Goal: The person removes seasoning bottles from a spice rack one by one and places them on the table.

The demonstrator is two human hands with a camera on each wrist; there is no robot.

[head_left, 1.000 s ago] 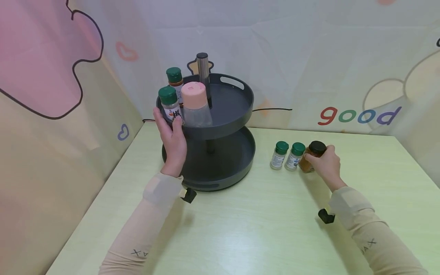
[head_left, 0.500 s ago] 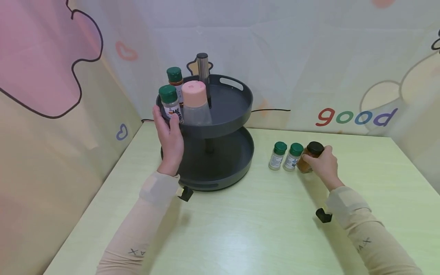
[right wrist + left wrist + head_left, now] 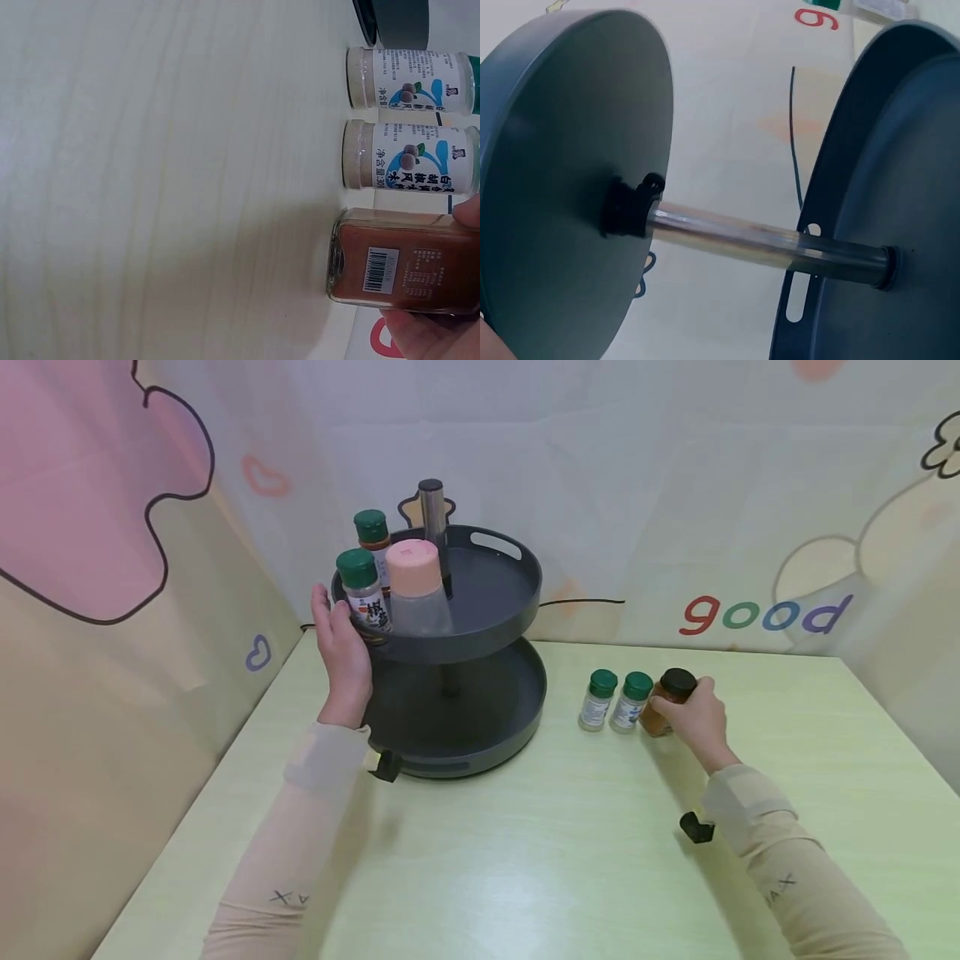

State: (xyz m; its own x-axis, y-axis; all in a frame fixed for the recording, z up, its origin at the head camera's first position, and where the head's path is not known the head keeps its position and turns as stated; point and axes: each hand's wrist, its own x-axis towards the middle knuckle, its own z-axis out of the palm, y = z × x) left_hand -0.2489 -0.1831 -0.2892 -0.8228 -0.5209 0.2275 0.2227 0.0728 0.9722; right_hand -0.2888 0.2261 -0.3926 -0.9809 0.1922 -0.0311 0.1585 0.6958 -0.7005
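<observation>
At right of centre in the head view, a brown jar (image 3: 654, 717) with a black lid is held upright in the right hand's grip (image 3: 699, 714), which is clamped on it, the thumb and fingers being set on opposite sides. Its barcode label is shown at the lower right of the right wrist view. Whether its base is borne by the surface (image 3: 525, 852) cannot be told. Just beside it, on its left in the head view, two small jars with green caps are stood in a row: the nearer small jar (image 3: 628, 713) and the farther small jar (image 3: 595, 710). A narrow gap is seen between the brown jar and the nearer one.

Left of centre, the left hand's grip (image 3: 345, 660) is placed at the left edge of the upper tray (image 3: 487, 581), with fingers extended upward and nothing clasped; firm contact cannot be confirmed. On the left part of that tray, a pink-capped bottle (image 3: 416, 589), a front green-capped jar (image 3: 362, 585) and a rear green-capped jar (image 3: 375, 539) are grouped together. The lower tray (image 3: 480, 718) is set beneath, and in the left wrist view both trays are joined by a metal pole (image 3: 765, 244).
</observation>
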